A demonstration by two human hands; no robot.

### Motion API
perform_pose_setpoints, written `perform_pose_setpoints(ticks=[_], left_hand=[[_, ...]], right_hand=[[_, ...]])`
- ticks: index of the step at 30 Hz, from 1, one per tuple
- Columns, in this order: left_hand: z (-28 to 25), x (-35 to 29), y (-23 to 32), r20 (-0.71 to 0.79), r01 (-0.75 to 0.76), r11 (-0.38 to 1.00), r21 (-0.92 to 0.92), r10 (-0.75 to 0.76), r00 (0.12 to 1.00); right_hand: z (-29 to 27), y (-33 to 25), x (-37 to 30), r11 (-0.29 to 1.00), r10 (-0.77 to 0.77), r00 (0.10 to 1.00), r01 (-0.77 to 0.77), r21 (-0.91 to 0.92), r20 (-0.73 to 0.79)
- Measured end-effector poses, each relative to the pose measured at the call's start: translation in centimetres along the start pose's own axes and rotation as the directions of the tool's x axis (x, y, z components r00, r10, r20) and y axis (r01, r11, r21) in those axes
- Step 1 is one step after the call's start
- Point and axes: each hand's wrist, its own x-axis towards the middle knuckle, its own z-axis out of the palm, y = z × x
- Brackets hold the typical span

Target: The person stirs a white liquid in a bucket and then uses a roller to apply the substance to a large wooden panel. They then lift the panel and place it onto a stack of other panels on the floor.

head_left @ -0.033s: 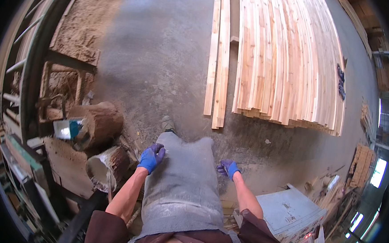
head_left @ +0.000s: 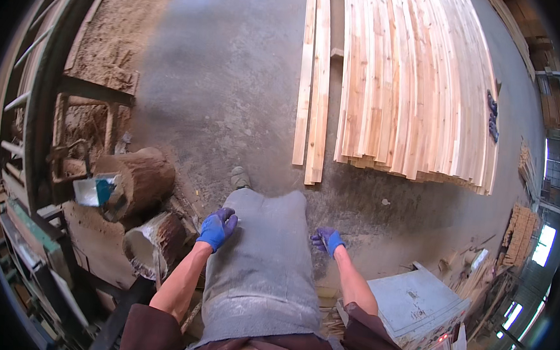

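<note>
My left hand [head_left: 220, 227], in a blue glove with dark purple fingers, hangs at the left side of my grey apron [head_left: 265, 257]. Its fingers are loosely bent and somewhat apart, with nothing visible in them. On the apron's other side, my right hand [head_left: 328, 240] wears a matching glove. Its fingers point inward, slightly spread, and hold nothing that I can see. Ahead on the floor lie two long, pale wooden boards [head_left: 318, 113], side by side. A wide stack of similar boards [head_left: 407, 93] stands to their right.
Cut logs [head_left: 140, 178] lie on my left beside a metal frame [head_left: 44, 96], with sawdust [head_left: 119, 30] beyond. A grey metal cabinet [head_left: 413, 302] stands close on my right. Dark gloves [head_left: 492, 116] rest at the stack's right edge. A shoe [head_left: 241, 178] shows below my apron.
</note>
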Motion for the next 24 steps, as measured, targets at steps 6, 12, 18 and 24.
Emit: perform_pose_setpoints(ticks=[6,12,18,24], left_hand=[[1.3,10.4,-2.8,0.12,-0.206,0.944,0.258,0.181,0.976],[0.3,20.4,-0.8,0.083,-0.286,0.925,0.25,0.274,0.958],[1.2,25.3,-0.7,0.057,-0.31,0.918,0.248,0.306,0.95],[1.0,26.4,0.8,0.077,-0.326,0.922,0.21,0.317,0.945]], right_hand=[[3.9,-7.6,15.3,0.944,0.015,1.0,-0.015,0.329,0.001],[7.6,-13.7,36.6,0.759,0.067,0.998,-0.063,0.648,0.019],[9.8,-15.0,47.6,0.573,0.009,0.994,0.087,0.815,-0.113],[10.4,-15.5,45.3,0.501,-0.012,0.99,0.13,0.856,-0.143]])
